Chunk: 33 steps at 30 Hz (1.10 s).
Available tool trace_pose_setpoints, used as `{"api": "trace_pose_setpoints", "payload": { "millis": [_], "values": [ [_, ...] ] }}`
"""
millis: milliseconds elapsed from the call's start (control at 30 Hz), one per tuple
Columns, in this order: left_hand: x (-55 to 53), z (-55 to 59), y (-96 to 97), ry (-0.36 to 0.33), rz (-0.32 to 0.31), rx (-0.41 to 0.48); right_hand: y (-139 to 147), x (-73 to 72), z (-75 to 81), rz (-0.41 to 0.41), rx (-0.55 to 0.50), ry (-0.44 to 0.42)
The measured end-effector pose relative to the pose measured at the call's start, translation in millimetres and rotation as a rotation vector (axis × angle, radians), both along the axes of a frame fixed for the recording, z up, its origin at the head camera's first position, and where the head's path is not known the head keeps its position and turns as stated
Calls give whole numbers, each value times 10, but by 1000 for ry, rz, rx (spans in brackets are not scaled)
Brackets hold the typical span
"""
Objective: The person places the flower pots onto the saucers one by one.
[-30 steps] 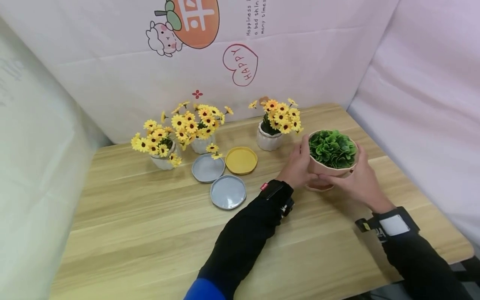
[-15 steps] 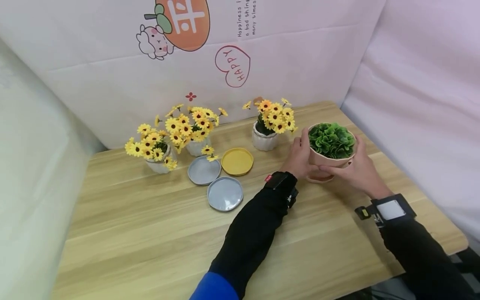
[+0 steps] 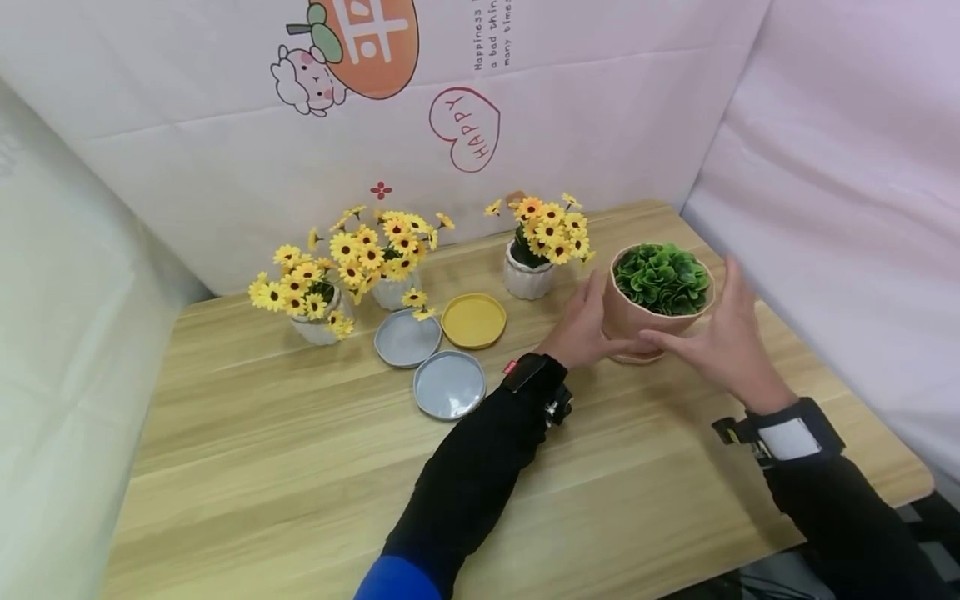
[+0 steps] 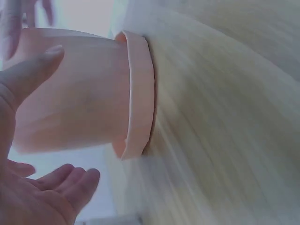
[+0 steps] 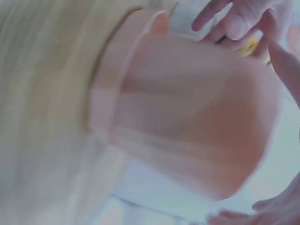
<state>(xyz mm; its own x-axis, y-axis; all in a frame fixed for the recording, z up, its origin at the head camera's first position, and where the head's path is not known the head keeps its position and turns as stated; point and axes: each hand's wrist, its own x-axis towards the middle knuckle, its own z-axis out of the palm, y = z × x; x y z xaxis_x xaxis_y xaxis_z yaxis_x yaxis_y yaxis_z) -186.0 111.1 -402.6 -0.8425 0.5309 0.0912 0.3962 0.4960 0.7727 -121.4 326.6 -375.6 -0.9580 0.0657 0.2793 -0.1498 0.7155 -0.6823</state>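
A pink flowerpot (image 3: 628, 312) with a leafy green plant (image 3: 663, 279) stands upright on its pink saucer (image 4: 141, 96) at the table's right side. My left hand (image 3: 581, 329) is at the pot's left, fingers spread and loose, the thumb reaching across the front. On the opposite side my right hand (image 3: 727, 342) has straight fingers, with a gap between them and the pot wall; its thumb tip meets the left thumb in front. Both wrist views show the pot's wall (image 5: 197, 108) between the spread hands, its base inside the saucer rim.
Left of the hands lie two grey plates (image 3: 450, 385) and a yellow plate (image 3: 474, 321). Behind them stand white pots of yellow flowers, one (image 3: 528, 275) close to my left hand and two further left. A printed cloth (image 3: 600, 100) hangs along the table's back edge.
The pot has come down slightly onto its saucer. Both hands, earlier gripping its sides, have loosened and drawn apart from it. The head view has shifted a little.
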Motion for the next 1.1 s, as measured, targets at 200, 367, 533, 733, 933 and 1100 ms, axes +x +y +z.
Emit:
{"api": "trace_pose_setpoints", "payload": {
  "millis": [200,367,533,733,933,1100],
  "values": [
    [195,130,-440,48,45,-146,-421,227,193,49,7,316],
    [393,184,-923,102,90,-185,-777,304,221,162,-39,344],
    [592,148,-1367,136,152,-154,-1016,239,128,270,-51,124],
    [780,37,-1814,106,249,-174,-1231,-3,-47,225,-25,-179],
    [881,-131,-2171,41,347,-220,-1448,-502,-193,134,-40,-328],
    [954,-223,-2313,20,374,-210,-1588,-948,-328,81,-143,-300]
  ]
}}
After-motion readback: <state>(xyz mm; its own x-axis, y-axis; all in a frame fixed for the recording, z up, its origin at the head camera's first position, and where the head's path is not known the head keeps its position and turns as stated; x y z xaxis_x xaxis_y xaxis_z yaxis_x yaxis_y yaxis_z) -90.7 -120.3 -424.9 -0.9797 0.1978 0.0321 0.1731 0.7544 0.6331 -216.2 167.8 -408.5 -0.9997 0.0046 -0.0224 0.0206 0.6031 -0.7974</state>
